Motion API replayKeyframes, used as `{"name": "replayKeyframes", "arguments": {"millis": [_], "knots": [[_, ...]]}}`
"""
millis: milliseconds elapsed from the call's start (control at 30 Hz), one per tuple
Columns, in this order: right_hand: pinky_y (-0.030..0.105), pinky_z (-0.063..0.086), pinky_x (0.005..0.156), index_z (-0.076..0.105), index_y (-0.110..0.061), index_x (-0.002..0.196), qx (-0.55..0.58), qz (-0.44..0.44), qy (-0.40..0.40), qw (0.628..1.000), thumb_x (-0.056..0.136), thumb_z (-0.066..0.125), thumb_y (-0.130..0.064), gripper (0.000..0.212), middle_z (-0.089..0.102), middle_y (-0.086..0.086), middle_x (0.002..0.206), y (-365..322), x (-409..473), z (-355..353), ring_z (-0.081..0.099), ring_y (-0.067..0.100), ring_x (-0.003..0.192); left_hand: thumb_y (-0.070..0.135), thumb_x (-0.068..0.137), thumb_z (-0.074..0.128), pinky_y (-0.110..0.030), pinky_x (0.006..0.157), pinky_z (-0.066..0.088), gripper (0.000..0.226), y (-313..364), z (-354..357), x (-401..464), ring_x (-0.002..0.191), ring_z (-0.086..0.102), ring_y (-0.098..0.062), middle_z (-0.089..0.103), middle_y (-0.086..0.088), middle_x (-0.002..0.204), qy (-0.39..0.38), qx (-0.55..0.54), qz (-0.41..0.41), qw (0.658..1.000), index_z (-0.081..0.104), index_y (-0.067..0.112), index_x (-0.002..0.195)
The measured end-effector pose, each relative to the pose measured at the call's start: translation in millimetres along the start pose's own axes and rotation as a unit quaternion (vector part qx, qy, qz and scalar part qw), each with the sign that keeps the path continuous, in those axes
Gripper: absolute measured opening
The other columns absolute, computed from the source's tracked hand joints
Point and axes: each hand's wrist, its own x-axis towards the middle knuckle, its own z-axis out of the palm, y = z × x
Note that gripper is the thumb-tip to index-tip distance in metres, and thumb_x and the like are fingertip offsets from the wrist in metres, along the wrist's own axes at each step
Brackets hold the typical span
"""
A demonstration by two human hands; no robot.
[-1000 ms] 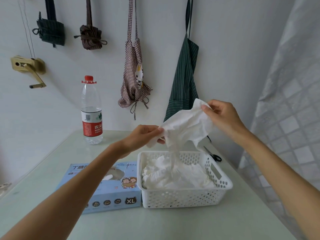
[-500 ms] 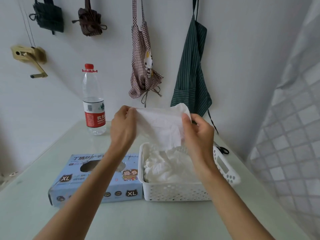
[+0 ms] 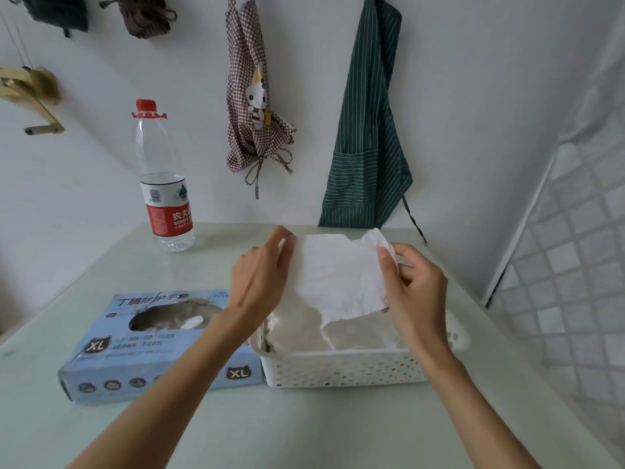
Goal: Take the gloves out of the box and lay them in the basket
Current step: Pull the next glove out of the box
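Observation:
A white glove (image 3: 338,275) is stretched flat between both hands just above the white perforated basket (image 3: 341,368). My left hand (image 3: 260,282) pinches its left edge, and my right hand (image 3: 412,289) pinches its right edge. Under it, several white gloves (image 3: 304,333) lie piled in the basket. The light blue glove box (image 3: 135,346), marked XL, lies flat on the table to the left of the basket and touches it. A bit of white glove (image 3: 194,321) shows in the box's oval opening.
A water bottle (image 3: 165,184) with a red cap stands at the back left of the pale green table (image 3: 270,428). A checked apron (image 3: 253,96) and a green striped apron (image 3: 368,130) hang on the wall behind. A tiled wall (image 3: 575,265) closes the right side.
Both hands have come down with the glove, from held high and bunched to spread flat just over the basket. The hands moved closer together, then level with each other.

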Motion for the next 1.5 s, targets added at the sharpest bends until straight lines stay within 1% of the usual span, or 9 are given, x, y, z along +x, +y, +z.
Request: {"name": "replayKeyframes", "arguments": {"millis": [300, 467, 567, 733, 967, 1067, 1233, 1333, 1500], "knots": [[0.015, 0.041, 0.041, 0.064, -0.011, 0.105, 0.192, 0.108, -0.108, 0.969, 0.097, 0.053, -0.02, 0.017, 0.044, -0.011, 0.039, -38.8, -15.0, 34.2, 0.042, 0.003, 0.039, 0.041, 0.098, 0.04, -0.04, 0.074, 0.046, 0.029, -8.6, -114.7, -2.2, 0.088, 0.06, -0.039, 0.067, -0.017, 0.101, -0.008, 0.124, -0.056, 0.991, 0.061, 0.028, 0.113], [0.012, 0.041, 0.042, 0.064, -0.01, 0.099, -0.102, 0.122, -0.068, 0.985, 0.097, 0.051, -0.024, 0.019, 0.061, 0.0, 0.061, 29.6, 6.8, 14.2, 0.059, 0.007, 0.042, 0.039, 0.101, 0.033, -0.034, 0.072, 0.039, 0.033, -10.7, -16.5, 14.9, 0.097, 0.06, -0.034, 0.065, -0.013, 0.108, -0.188, 0.204, 0.019, 0.961, 0.056, 0.022, 0.118], [0.032, 0.052, 0.067, 0.063, -0.018, 0.102, -0.278, 0.091, -0.088, 0.952, 0.097, 0.049, -0.03, 0.02, 0.069, 0.005, 0.084, 58.8, 17.8, -0.9, 0.068, 0.026, 0.075, 0.036, 0.104, 0.025, -0.031, 0.066, 0.031, 0.036, -4.5, 21.8, 15.9, 0.093, 0.06, -0.034, 0.064, -0.011, 0.105, -0.212, 0.277, 0.112, 0.931, 0.051, 0.015, 0.118], [0.029, 0.038, 0.065, 0.058, -0.015, 0.111, -0.447, 0.024, -0.128, 0.885, 0.1, 0.046, -0.029, 0.022, 0.067, 0.005, 0.101, 60.5, 32.9, -10.8, 0.061, 0.027, 0.095, 0.033, 0.105, 0.022, -0.033, 0.063, 0.03, 0.033, -2.3, 42.0, 17.0, 0.09, 0.062, -0.031, 0.066, -0.007, 0.103, -0.221, 0.354, 0.207, 0.885, 0.046, 0.014, 0.118], [0.023, 0.022, 0.042, 0.058, -0.013, 0.095, -0.635, -0.114, -0.204, 0.736, 0.063, 0.084, -0.012, 0.041, 0.063, -0.001, 0.07, 69.6, 35.7, -3.9, 0.06, 0.016, 0.059, 0.036, 0.09, 0.063, -0.028, 0.074, 0.041, 0.031, 2.4, 37.8, 19.9, 0.096, 0.057, -0.018, 0.06, 0.003, 0.108, -0.126, 0.299, 0.276, 0.905, 0.053, 0.02, 0.114], [0.023, 0.009, 0.038, 0.057, -0.012, 0.094, -0.625, -0.146, -0.215, 0.737, 0.063, 0.082, -0.008, 0.04, 0.059, 0.002, 0.079, 66.9, 40.7, -3.5, 0.046, 0.017, 0.05, 0.015, 0.091, 0.06, -0.029, 0.081, 0.04, 0.029, 12.8, 22.8, 21.0, 0.104, 0.053, -0.018, 0.059, 0.005, 0.116, -0.128, 0.245, 0.211, 0.938, 0.054, 0.024, 0.118], [0.026, 0.04, 0.07, 0.055, -0.028, 0.113, -0.382, -0.092, -0.296, 0.871, 0.094, 0.054, -0.013, 0.024, 0.048, -0.011, 0.098, 65.1, 43.9, -4.0, 0.055, 0.013, 0.083, 0.018, 0.096, 0.05, -0.029, 0.081, 0.048, 0.023, 32.2, 16.6, 4.9, 0.105, 0.06, -0.013, 0.064, 0.009, 0.119, -0.271, 0.057, 0.15, 0.949, 0.063, 0.026, 0.113], [0.03, 0.038, 0.093, 0.047, -0.032, 0.131, -0.381, -0.002, -0.424, 0.822, 0.096, 0.052, -0.027, 0.036, 0.044, -0.004, 0.122, 70.8, 40.8, -1.8, 0.048, 0.015, 0.114, 0.045, 0.092, 0.051, -0.03, 0.084, 0.043, 0.029, 30.9, 21.9, 0.8, 0.111, 0.055, -0.017, 0.06, 0.007, 0.12, -0.369, 0.14, 0.151, 0.906, 0.06, 0.027, 0.112], [0.032, 0.037, 0.101, 0.028, -0.037, 0.146, -0.38, 0.016, -0.467, 0.798, 0.095, 0.053, -0.027, 0.058, 0.037, 0.0, 0.128, 83.1, 42.8, -9.1, 0.034, 0.017, 0.129, 0.035, 0.083, 0.058, -0.027, 0.077, 0.041, 0.009, 13.3, 6.4, 12.3, 0.104, 0.053, -0.014, 0.065, 0.011, 0.107, -0.357, 0.158, 0.145, 0.909, 0.064, 0.032, 0.09]]}}
